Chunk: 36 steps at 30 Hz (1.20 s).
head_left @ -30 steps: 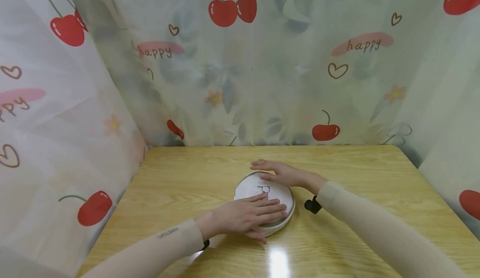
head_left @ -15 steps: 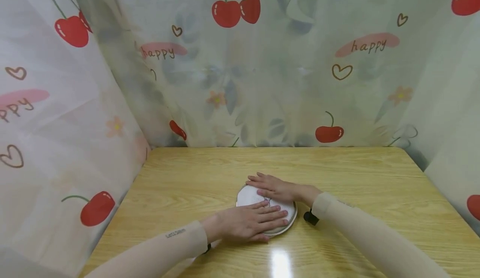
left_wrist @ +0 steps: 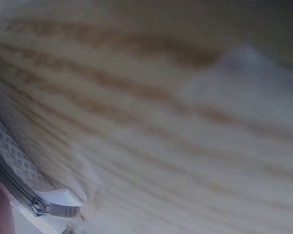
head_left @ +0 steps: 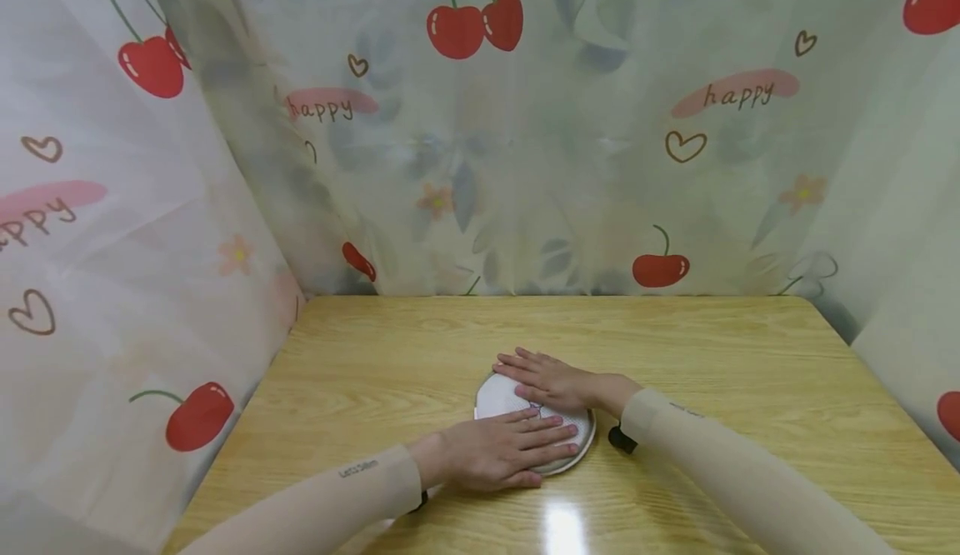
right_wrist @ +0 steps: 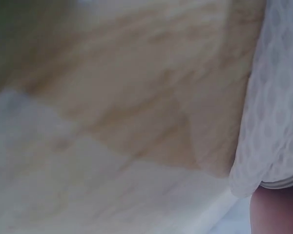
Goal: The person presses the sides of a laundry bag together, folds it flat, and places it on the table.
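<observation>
A round white mesh laundry bag (head_left: 493, 397) with a small line drawing on top lies flattened on the wooden table. My left hand (head_left: 501, 452) rests on its near side, fingers straight and slightly spread. Across its far side lies my right hand (head_left: 553, 382), also with straight fingers. Between them the two hands hide much of the top. In the left wrist view, a grey zipper with a metal pull (left_wrist: 63, 210) runs along the edge of the bag. The right wrist view has the bag's mesh side (right_wrist: 273, 107) close to the tabletop.
Light wood tabletop (head_left: 360, 363) surrounds the bag on every side. A curtain (head_left: 510, 163) printed with cherries and hearts hangs behind the table and along the left and right. A dark wrist camera (head_left: 622, 438) sits under the right wrist.
My right hand has come down from above the bag's far edge onto its top. The bag has flattened under both hands. In the last half second there is hardly any motion.
</observation>
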Tool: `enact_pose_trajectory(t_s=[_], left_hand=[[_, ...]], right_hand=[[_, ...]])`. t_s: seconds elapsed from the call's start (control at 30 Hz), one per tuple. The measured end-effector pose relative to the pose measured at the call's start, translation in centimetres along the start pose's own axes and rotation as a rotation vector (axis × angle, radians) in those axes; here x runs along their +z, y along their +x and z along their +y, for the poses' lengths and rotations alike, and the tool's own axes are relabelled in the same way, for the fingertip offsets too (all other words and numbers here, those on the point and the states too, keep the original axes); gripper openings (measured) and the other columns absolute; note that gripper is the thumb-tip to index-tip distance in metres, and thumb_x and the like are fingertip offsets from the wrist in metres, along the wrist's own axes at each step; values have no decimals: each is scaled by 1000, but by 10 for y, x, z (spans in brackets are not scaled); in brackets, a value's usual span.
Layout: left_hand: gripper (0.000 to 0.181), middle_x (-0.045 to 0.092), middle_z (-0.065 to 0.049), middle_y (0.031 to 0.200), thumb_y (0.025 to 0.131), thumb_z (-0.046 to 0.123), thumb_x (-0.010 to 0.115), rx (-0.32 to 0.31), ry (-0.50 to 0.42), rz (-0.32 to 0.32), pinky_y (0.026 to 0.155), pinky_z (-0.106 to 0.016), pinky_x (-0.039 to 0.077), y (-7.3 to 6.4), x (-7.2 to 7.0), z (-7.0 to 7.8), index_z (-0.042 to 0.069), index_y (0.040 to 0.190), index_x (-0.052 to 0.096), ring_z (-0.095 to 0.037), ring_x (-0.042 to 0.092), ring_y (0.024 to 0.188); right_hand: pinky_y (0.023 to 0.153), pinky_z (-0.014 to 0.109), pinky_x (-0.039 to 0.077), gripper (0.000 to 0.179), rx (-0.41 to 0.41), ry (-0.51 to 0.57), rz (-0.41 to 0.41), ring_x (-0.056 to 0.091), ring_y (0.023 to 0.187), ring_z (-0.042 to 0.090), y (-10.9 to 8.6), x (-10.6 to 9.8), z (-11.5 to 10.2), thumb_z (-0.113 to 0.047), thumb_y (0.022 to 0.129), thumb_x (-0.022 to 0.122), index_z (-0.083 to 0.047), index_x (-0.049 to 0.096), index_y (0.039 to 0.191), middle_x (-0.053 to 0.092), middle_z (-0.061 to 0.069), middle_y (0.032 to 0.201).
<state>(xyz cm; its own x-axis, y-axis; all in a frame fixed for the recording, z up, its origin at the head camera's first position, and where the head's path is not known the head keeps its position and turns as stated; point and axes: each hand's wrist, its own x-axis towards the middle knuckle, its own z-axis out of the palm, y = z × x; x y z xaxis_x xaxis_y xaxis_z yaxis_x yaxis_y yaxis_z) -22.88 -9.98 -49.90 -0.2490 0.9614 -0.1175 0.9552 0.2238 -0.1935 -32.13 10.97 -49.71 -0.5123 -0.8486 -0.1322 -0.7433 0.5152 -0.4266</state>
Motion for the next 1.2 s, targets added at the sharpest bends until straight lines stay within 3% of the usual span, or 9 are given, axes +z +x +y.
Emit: enact_pose_trajectory(t_s=[0.53,0.87,1.2], left_hand=[[61,7,-2,175,116,42,24,23,27,16,128,-37,9,8,-1,0,16,169,9,-15,6,160],[62,6,-2,175,115,42,26,17,29,22,128,-37,9,4,-1,1,16,169,9,-15,5,160],[65,6,-2,176,114,47,27,18,142,66,129,-40,7,2,-4,-1,17,169,10,-16,5,161]], right_hand=[[123,66,11,54,-4,16,18,7,158,42,-8,1,1,-30,116,33,-14,25,167,17,13,173],[123,65,11,54,-10,30,27,8,159,42,-6,-1,-1,-30,116,34,-15,26,167,18,11,173],[124,64,9,54,40,68,11,9,159,40,-5,-10,-4,-36,115,33,-20,27,167,19,7,173]])
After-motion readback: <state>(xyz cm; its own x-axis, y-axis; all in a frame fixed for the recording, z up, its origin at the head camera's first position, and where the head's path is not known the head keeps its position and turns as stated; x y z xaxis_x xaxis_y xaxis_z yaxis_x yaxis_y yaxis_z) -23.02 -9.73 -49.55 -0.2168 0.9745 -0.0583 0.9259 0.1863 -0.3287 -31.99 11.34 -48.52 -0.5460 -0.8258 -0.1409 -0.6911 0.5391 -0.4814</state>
